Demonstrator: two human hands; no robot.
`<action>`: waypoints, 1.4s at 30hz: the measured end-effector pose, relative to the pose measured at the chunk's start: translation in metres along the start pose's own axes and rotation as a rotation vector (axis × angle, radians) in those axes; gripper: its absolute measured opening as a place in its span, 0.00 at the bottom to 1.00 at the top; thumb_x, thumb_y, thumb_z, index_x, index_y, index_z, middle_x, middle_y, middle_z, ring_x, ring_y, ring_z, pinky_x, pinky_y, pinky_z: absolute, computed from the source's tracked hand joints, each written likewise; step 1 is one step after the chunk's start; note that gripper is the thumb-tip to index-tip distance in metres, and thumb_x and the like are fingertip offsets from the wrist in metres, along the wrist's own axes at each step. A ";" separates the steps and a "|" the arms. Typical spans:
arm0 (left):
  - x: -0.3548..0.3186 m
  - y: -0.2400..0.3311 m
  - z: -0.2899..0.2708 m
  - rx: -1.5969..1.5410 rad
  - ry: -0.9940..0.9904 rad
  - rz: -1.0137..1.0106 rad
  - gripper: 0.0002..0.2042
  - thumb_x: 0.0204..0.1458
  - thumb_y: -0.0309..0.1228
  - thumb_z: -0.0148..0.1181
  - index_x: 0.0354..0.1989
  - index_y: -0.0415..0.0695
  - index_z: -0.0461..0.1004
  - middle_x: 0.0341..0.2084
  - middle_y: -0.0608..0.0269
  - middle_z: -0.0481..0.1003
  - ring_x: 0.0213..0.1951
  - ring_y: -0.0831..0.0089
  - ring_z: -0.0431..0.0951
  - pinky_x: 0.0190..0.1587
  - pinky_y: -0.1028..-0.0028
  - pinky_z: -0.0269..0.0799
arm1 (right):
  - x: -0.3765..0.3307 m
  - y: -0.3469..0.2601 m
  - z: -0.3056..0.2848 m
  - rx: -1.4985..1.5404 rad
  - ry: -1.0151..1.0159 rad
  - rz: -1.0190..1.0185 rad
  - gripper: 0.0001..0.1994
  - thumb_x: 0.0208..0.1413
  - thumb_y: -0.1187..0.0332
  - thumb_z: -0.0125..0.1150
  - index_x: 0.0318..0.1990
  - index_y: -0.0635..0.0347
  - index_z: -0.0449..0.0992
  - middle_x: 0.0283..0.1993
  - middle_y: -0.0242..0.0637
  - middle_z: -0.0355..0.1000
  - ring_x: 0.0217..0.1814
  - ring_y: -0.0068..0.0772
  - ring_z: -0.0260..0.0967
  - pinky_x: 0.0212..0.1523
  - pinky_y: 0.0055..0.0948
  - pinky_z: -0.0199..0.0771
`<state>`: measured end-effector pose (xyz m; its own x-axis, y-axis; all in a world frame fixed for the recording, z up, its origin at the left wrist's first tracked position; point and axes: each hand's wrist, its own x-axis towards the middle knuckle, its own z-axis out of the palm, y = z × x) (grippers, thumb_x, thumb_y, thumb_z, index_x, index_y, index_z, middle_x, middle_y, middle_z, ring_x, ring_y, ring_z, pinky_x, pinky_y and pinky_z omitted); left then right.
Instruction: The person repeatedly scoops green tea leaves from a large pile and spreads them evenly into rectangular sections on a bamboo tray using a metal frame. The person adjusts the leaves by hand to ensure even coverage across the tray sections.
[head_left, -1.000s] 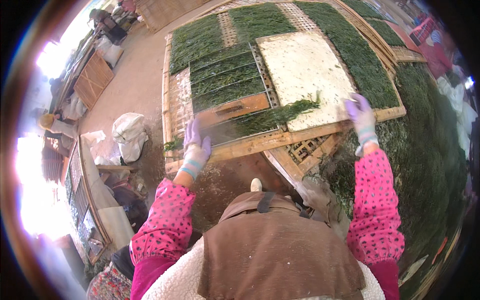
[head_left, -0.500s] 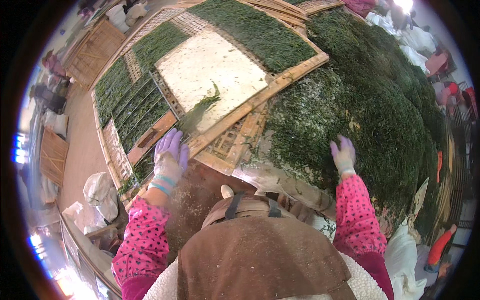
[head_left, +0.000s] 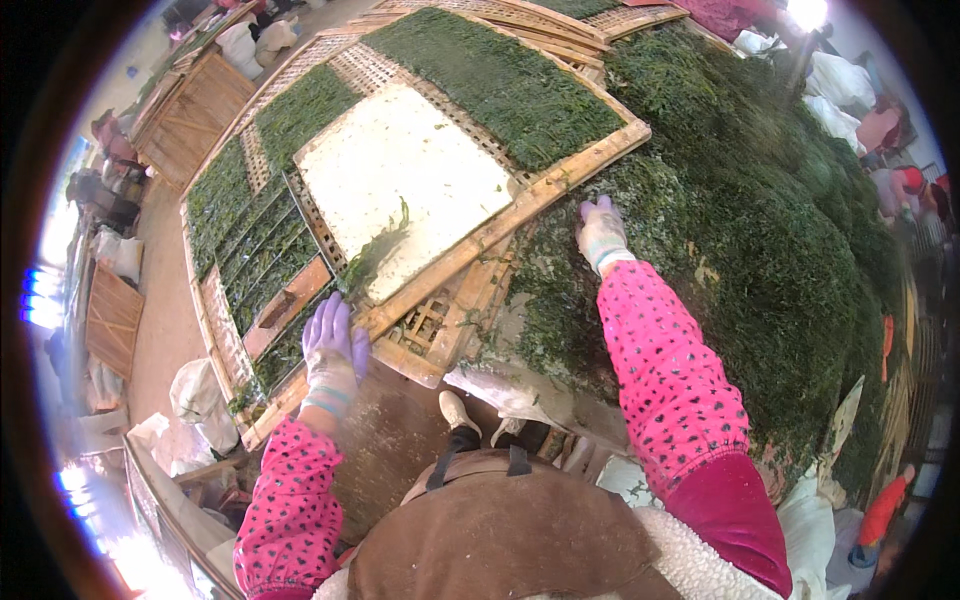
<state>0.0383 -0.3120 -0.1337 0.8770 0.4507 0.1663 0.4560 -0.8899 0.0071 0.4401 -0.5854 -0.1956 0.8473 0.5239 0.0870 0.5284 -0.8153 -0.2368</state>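
My left hand (head_left: pixel 332 345), in a purple-and-white glove, is open, fingers stretched over the near edge of a wooden-edged lattice tray (head_left: pixel 455 282). Beside it is a dark divider frame (head_left: pixel 310 222) with a reddish-brown wooden bar (head_left: pixel 287 308), over green leafy material. My right hand (head_left: pixel 602 235) is at the left part of a big heap of dark green leafy shreds (head_left: pixel 750 215). Its fingers curl downward and look closed; what they hold, if anything, is hidden. A white board (head_left: pixel 405 185) lies on the tray, with a few green strands (head_left: pixel 378 245) at its near left side.
More lattice frames (head_left: pixel 425 335) lie under the tray, and stacked ones at the back. White sacks (head_left: pixel 200 400) stand at the left, near wooden panels (head_left: pixel 113 315). Other people (head_left: pixel 115 140) are at the far left and right. Brown floor (head_left: pixel 385 450) shows below the tray.
My right hand has moved forward and left along the heap, its fingers drawing in. My left hand has shifted slightly down and left in the picture, staying open by the tray edge.
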 end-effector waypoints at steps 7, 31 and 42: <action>0.000 0.004 -0.001 -0.020 0.045 0.005 0.24 0.59 0.38 0.51 0.62 0.37 0.65 0.67 0.51 0.63 0.68 0.52 0.61 0.70 0.53 0.54 | -0.044 0.111 -0.030 0.499 0.018 0.492 0.20 0.51 0.63 0.69 0.53 0.53 0.80 0.57 0.44 0.76 0.58 0.40 0.74 0.59 0.37 0.71; -0.001 -0.001 0.006 -0.005 0.038 0.006 0.24 0.57 0.36 0.52 0.60 0.37 0.65 0.67 0.50 0.63 0.67 0.50 0.62 0.69 0.51 0.55 | -0.063 0.084 -0.006 0.321 0.242 0.260 0.33 0.51 0.60 0.72 0.65 0.49 0.67 0.67 0.52 0.62 0.65 0.60 0.62 0.65 0.48 0.64; -0.005 -0.015 -0.021 -0.324 0.185 0.067 0.20 0.57 0.34 0.55 0.56 0.38 0.71 0.59 0.46 0.70 0.61 0.46 0.68 0.66 0.51 0.59 | -0.059 0.074 -0.122 1.503 0.117 0.488 0.16 0.56 0.78 0.66 0.53 0.62 0.77 0.41 0.34 0.79 0.38 0.26 0.75 0.32 0.28 0.75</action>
<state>0.0243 -0.3026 -0.1140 0.8479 0.3966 0.3517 0.3007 -0.9063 0.2971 0.4355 -0.7072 -0.0999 0.9495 0.2170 -0.2267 -0.2569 0.1224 -0.9587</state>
